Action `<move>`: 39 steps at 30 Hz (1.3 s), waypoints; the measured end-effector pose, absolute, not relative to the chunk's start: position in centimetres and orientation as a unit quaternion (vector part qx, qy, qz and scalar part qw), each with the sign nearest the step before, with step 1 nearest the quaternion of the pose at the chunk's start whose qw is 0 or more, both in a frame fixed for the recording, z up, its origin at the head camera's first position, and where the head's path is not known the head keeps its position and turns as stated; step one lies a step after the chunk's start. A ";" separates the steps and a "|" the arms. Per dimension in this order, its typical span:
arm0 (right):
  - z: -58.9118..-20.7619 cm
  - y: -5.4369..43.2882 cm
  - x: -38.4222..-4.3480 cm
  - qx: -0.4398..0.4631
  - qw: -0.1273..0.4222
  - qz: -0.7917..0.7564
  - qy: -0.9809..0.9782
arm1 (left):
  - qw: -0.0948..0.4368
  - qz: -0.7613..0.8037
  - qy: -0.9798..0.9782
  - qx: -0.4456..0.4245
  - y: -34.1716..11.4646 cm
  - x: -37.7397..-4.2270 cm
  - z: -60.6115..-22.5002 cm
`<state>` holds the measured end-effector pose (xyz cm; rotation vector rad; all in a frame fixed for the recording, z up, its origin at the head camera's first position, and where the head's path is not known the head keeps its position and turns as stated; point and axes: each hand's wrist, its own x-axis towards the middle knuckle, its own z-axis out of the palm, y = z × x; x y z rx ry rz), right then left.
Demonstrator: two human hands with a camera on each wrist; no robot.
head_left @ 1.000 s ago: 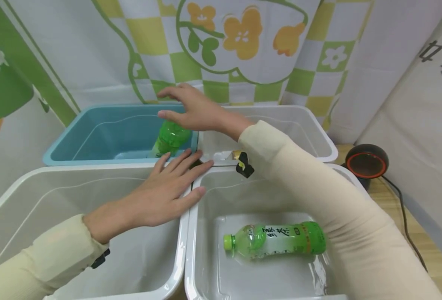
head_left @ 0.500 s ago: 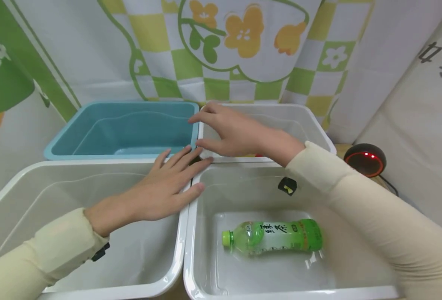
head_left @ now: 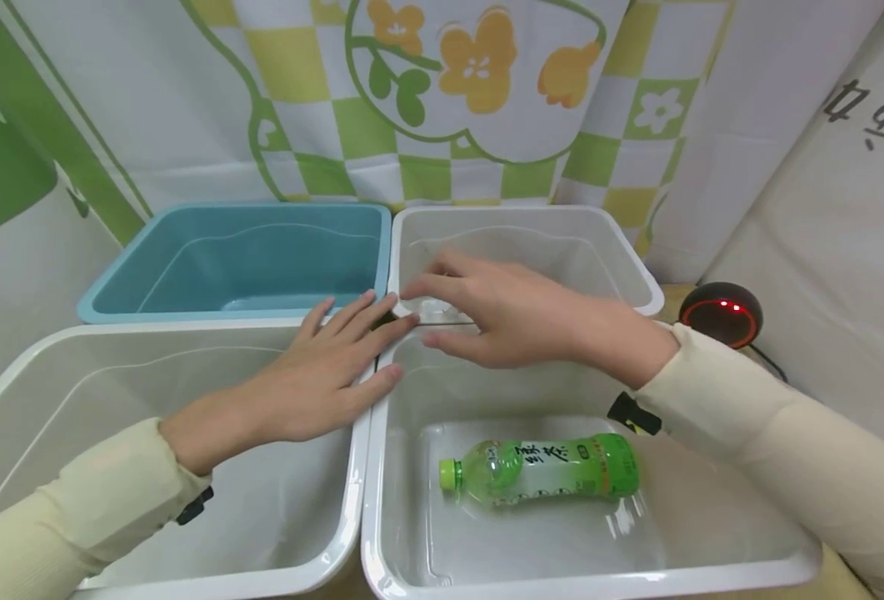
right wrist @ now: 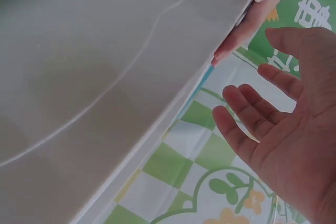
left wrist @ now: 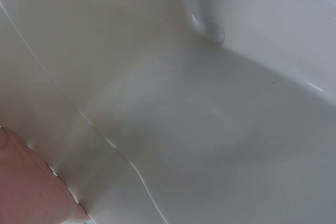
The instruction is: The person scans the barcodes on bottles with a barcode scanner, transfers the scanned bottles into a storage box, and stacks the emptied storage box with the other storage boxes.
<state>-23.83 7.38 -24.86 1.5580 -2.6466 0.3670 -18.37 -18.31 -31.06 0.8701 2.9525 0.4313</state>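
My left hand (head_left: 310,375) rests with fingers spread on the adjoining rims where the bins meet. Its edge also shows low in the left wrist view. My right hand (head_left: 505,317) hovers over the rim between the back white bin (head_left: 599,218) and the front right white bin (head_left: 561,583), fingers loosely bent around nothing. In the right wrist view the palm of the right hand (right wrist: 294,140) shows bare, beside the left fingertips (right wrist: 236,38). A green tea bottle (head_left: 554,468) with a green cap lies on its side in the front right bin, below the right hand.
A blue bin (head_left: 235,212) stands at the back left, its near floor hidden by the rim. The front left white bin (head_left: 52,333) adjoins it. A round black device (head_left: 721,313) with red lights sits right of the bins. A patterned curtain (head_left: 479,83) hangs behind.
My right hand has moved from above the blue bin rightward and nearer to me. The green bottle beneath it in the blue bin no longer shows. My left hand stays put.
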 end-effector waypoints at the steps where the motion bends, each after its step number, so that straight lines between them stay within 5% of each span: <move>1: -24.9 7.6 -23.7 0.503 0.022 0.121 -0.855 | 0.017 0.140 0.950 0.279 -18.3 -18.4 -31.1; 20: -27.6 12.1 -20.8 0.484 0.027 0.132 -0.864 | 0.026 0.148 0.948 0.281 -18.1 -18.7 -31.3; 29: -29.6 12.4 -20.0 0.493 -0.102 0.098 -0.858 | 0.032 0.153 0.949 0.275 -18.5 -18.2 -31.2; 39: -31.8 12.2 -19.9 0.464 -0.174 0.031 -0.868 | 0.020 0.156 0.946 0.283 -18.5 -18.1 -31.0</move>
